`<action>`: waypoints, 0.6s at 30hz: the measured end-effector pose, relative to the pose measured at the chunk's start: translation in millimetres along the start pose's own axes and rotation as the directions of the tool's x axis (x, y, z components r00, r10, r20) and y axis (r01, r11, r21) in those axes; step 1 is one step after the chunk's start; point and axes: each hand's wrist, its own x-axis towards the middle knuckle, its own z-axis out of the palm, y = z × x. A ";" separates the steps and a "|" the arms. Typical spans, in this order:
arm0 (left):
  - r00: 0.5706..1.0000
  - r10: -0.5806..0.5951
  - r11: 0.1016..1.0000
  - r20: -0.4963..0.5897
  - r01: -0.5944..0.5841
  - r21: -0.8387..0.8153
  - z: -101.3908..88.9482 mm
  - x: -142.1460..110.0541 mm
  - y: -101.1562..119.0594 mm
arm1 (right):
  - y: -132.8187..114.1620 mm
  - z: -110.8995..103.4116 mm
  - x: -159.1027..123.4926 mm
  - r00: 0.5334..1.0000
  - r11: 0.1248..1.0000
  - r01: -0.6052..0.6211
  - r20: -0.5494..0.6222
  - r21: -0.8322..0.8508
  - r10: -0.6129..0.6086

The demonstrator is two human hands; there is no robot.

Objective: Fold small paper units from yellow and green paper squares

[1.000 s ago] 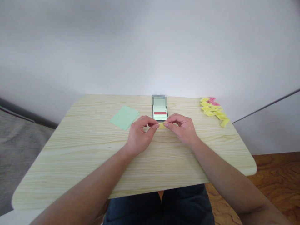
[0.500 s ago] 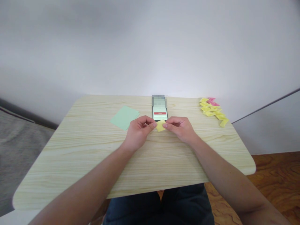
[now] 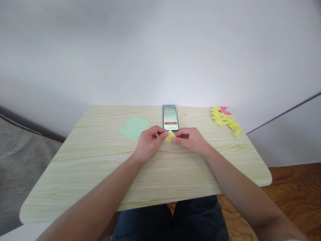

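A small folded piece of yellow paper (image 3: 170, 136) is held up between both hands, over the middle of the table. My left hand (image 3: 149, 142) pinches its left side between thumb and forefinger. From the right, my right hand (image 3: 190, 139) grips the paper's lower right edge with thumb and fingertips. Just beyond the paper lies a phone (image 3: 171, 117) with a lit screen and a red bar on it. Part of the paper is covered by the fingertips, so its exact folds cannot be made out.
Light green paper sheets (image 3: 134, 128) lie left of the phone on the wood-grain table (image 3: 85, 160). Several folded yellow paper pieces (image 3: 222, 119) and pink folded paper (image 3: 225, 110) sit at the far right. A white wall (image 3: 160, 53) rises behind the table's back edge.
The yellow paper has turned slightly and now stands with a corner upward. My right hand's fingers have shifted on its edge. The whole view has tilted a little.
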 end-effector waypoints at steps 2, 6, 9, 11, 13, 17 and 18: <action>1.000 -0.019 1.000 -0.025 0.019 -0.021 -0.4 0.9 -2.6 | -1.4 -0.8 -0.6 1.000 0.999 0.004 -0.001 -0.040 -0.004; 0.999 -0.037 0.998 0.004 0.037 -0.044 -1.3 0.5 -3.9 | -4.9 -1.1 -1.4 0.996 0.990 0.064 -0.054 -0.128 -0.071; 0.998 -0.027 1.000 0.051 0.026 0.010 -0.4 -1.2 -2.6 | -7.1 -0.5 -2.1 0.988 0.981 0.123 -0.073 -0.150 -0.135; 0.998 -0.015 0.998 0.066 0.011 0.060 0.7 -2.1 -2.2 | -8.4 0.4 -2.4 0.982 0.974 0.148 -0.092 -0.170 -0.165; 0.998 -0.011 0.996 0.061 0.006 0.090 1.8 -2.6 -2.3 | -9.3 1.8 -2.3 0.981 0.971 0.148 -0.100 -0.187 -0.169; 0.999 -0.015 0.995 0.049 0.010 0.102 2.3 -2.8 -2.7 | -8.7 6.2 -0.9 0.986 0.968 0.126 -0.078 -0.219 -0.146; 0.998 -0.017 0.995 0.052 0.011 0.099 2.1 -2.8 -2.8 | -8.3 7.2 -0.6 0.986 0.965 0.126 -0.077 -0.229 -0.147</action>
